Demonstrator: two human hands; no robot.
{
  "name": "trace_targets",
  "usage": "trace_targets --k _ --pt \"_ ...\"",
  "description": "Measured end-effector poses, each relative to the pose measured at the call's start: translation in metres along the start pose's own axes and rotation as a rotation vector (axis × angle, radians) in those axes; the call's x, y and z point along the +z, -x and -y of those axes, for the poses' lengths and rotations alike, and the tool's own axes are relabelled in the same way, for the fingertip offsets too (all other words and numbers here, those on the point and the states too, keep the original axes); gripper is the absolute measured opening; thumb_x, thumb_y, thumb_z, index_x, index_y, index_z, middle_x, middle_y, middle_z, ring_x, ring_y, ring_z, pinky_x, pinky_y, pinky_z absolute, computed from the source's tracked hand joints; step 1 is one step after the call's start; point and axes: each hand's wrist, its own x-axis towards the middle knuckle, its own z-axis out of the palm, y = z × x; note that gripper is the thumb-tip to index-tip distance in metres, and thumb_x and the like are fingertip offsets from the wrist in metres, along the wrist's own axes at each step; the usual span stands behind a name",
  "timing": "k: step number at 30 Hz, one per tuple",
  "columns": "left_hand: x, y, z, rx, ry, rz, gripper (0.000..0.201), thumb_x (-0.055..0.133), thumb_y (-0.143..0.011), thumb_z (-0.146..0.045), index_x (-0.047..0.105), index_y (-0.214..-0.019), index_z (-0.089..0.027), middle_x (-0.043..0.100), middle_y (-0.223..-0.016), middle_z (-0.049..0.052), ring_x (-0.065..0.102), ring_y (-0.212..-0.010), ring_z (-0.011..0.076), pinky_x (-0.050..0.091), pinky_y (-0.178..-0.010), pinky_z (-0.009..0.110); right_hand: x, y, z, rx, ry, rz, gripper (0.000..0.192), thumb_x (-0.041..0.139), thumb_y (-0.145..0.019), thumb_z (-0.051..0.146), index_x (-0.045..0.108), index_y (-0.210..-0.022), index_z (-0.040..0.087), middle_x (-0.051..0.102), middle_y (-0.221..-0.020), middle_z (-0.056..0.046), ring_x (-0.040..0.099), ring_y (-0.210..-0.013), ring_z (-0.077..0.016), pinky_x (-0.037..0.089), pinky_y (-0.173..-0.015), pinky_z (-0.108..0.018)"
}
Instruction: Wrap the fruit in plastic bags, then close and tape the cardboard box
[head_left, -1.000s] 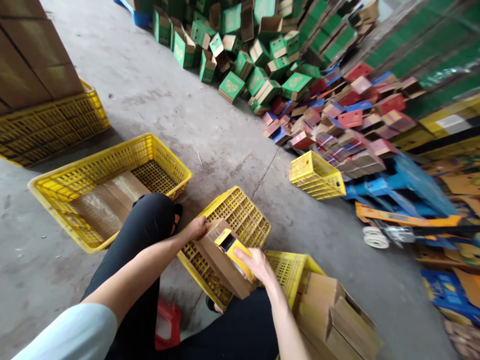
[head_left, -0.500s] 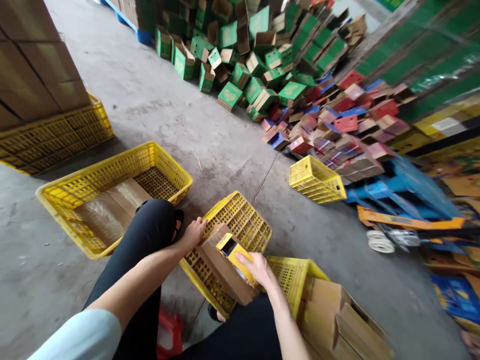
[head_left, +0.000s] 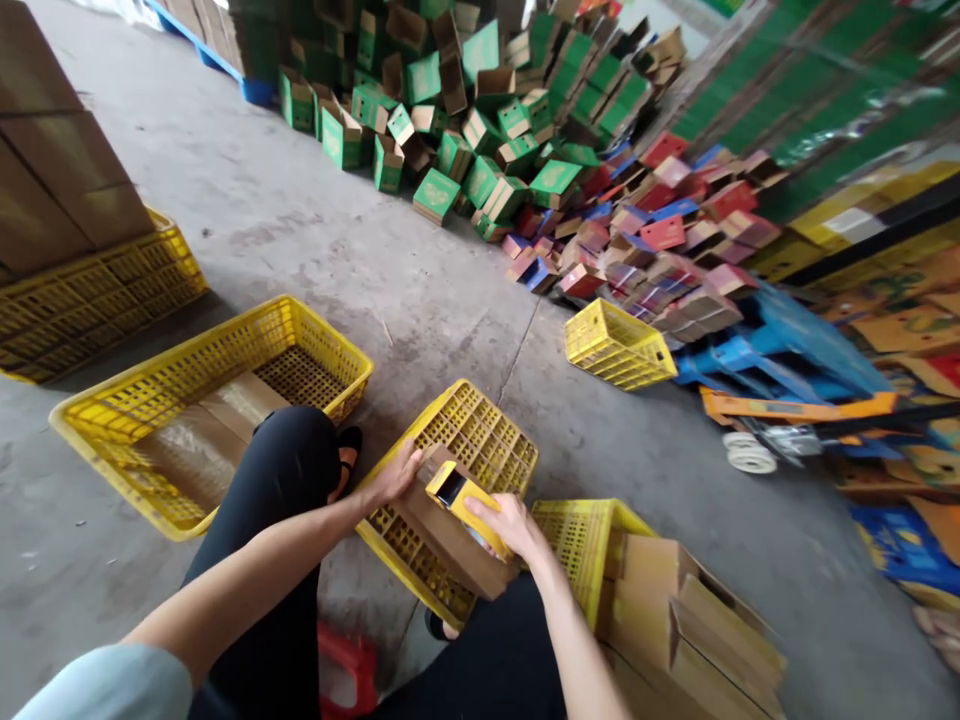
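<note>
A long cardboard box (head_left: 450,532) lies on an upturned yellow crate (head_left: 489,432) between my knees. My left hand (head_left: 399,472) rests against the box's upper left end, its fingers stretched out along it. My right hand (head_left: 510,524) is closed around a yellow handheld device (head_left: 466,504) with a dark window. The device sits against the upper face of the box; its exact kind is unclear, and its lower end is partly covered by my fingers.
Left stands a yellow basket (head_left: 210,345) holding cardboard boxes (head_left: 214,425). Right, another yellow crate (head_left: 574,545) holds cartons (head_left: 660,590). A red plastic object (head_left: 352,665) lies below. Farther off are a yellow crate (head_left: 619,345), an orange-and-blue pallet jack (head_left: 795,405) and heaped green boxes (head_left: 436,192).
My left hand has shifted from the crate's edge onto the end of the box. The device stays in my right hand on the box. The view has turned slightly.
</note>
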Motion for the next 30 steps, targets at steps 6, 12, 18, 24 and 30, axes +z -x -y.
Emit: trace_targets --k 6,12,18,24,30 --pt "-0.015 0.017 -0.011 0.468 -0.514 0.428 0.082 0.039 -0.103 -0.057 0.008 -0.169 -0.02 0.009 -0.176 0.01 0.008 -0.162 0.0325 0.014 -0.13 0.052 -0.003 0.0 0.0 -0.005 -0.037 0.069 0.038 0.068 -0.087 0.056 0.065 -0.079 0.019 0.067 -0.051 -0.002 0.069 -0.048 -0.0196 0.056 -0.046 -0.024" --pt "-0.015 0.03 -0.016 0.574 -0.884 0.424 0.1 0.052 -0.097 -0.066 -0.002 -0.169 -0.022 0.009 -0.174 0.017 0.01 -0.161 0.0363 0.008 -0.128 0.06 -0.004 0.0 -0.003 -0.03 -0.08 0.066 0.041 0.066 -0.089 0.057 0.068 -0.084 0.017 0.072 -0.058 -0.005 0.071 -0.052 -0.0202 0.057 -0.046 -0.024" --pt "-0.012 0.033 -0.015 0.713 -1.013 0.349 0.121 0.049 -0.087 -0.086 0.001 -0.168 -0.011 0.019 -0.17 0.027 0.016 -0.159 0.0405 0.008 -0.127 0.061 -0.002 0.004 -0.005 -0.044 -0.129 0.083 0.044 0.065 -0.089 0.059 0.067 -0.081 0.016 0.07 -0.058 -0.007 0.068 -0.05 -0.02 0.056 -0.043 -0.027" --pt "-0.014 0.034 -0.021 0.7 -1.141 0.374 0.124 0.047 -0.084 -0.09 0.006 -0.168 -0.008 0.017 -0.17 0.028 0.017 -0.159 0.0408 0.008 -0.127 0.059 -0.002 0.005 -0.007 -0.079 -0.156 0.074 0.044 0.069 -0.087 0.06 0.066 -0.072 0.019 0.07 -0.058 -0.01 0.065 -0.048 -0.021 0.052 -0.041 -0.029" --pt "-0.013 0.036 -0.029 0.659 -1.246 0.39 0.127 0.048 -0.082 -0.09 0.002 -0.168 -0.007 0.016 -0.171 0.026 0.016 -0.159 0.041 0.008 -0.127 0.056 -0.01 0.014 -0.021 -0.068 -0.16 0.061 0.041 0.074 -0.085 0.055 0.064 -0.065 0.02 0.068 -0.054 -0.01 0.063 -0.046 -0.0213 0.053 -0.044 -0.033"
